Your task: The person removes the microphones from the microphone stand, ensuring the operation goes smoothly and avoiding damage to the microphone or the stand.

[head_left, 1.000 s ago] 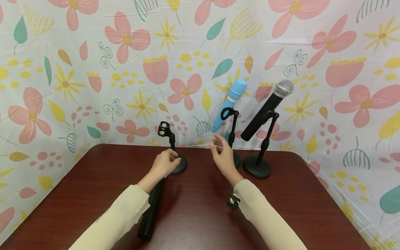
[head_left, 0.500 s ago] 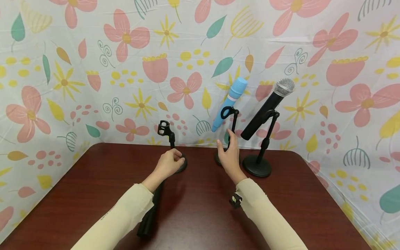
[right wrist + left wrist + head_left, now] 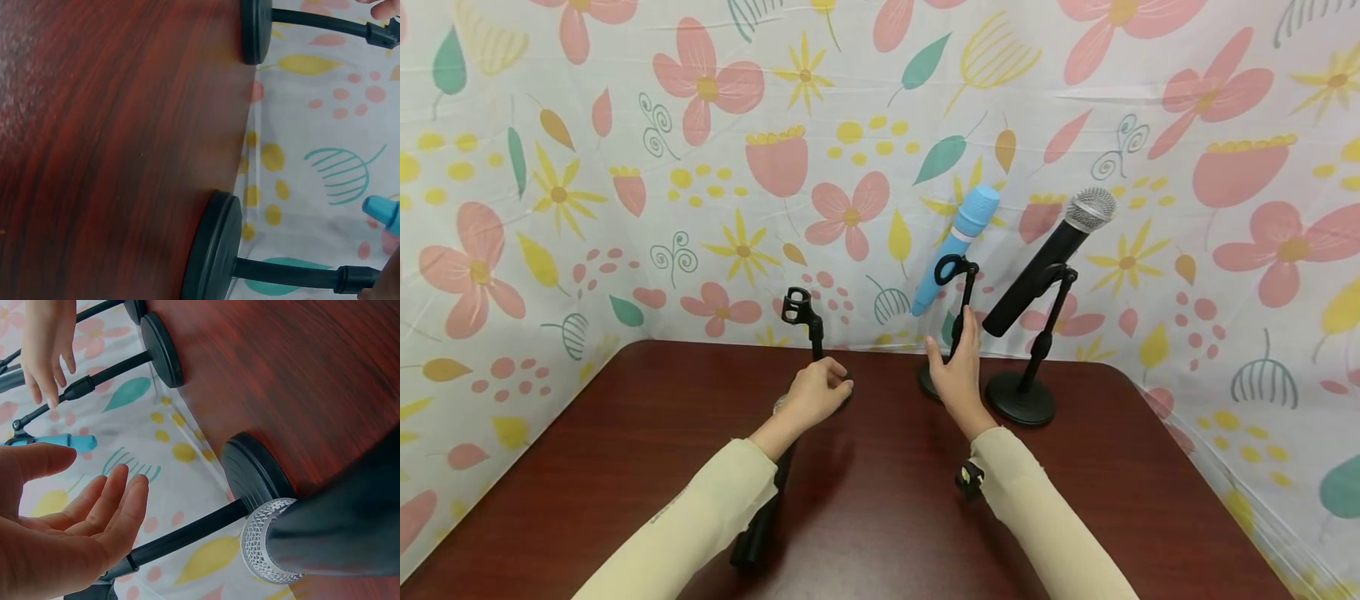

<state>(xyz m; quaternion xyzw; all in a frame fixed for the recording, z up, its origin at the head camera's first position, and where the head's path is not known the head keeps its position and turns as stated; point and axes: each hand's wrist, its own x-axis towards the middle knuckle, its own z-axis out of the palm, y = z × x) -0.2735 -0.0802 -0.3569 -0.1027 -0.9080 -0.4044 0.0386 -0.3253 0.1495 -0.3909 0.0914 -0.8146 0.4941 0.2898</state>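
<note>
My left hand (image 3: 814, 392) hovers above the base of the left mic stand (image 3: 798, 307), fingers loosely bent and holding nothing. In the left wrist view, the fingers (image 3: 119, 503) are apart from that stand's pole. A black microphone (image 3: 758, 525) with a silver mesh head lies on the table, partly hidden under the left forearm. My right hand (image 3: 958, 375) reaches up beside the pole of the middle mic stand (image 3: 967, 287), fingers extended and thumb apart; whether it touches the pole, I cannot tell. Tilted in that stand's clip is a light blue microphone (image 3: 952, 246).
To the right, another black microphone (image 3: 1036, 275) with a silver head sits tilted in the right mic stand (image 3: 1021, 398). The dark red wooden table (image 3: 880, 517) ends against a flower-patterned cloth (image 3: 850, 108) at the back.
My right hand has moved right, from below the blue microphone's lower end to the middle stand's pole, and its fingers have straightened. The left hand has shifted slightly right.
</note>
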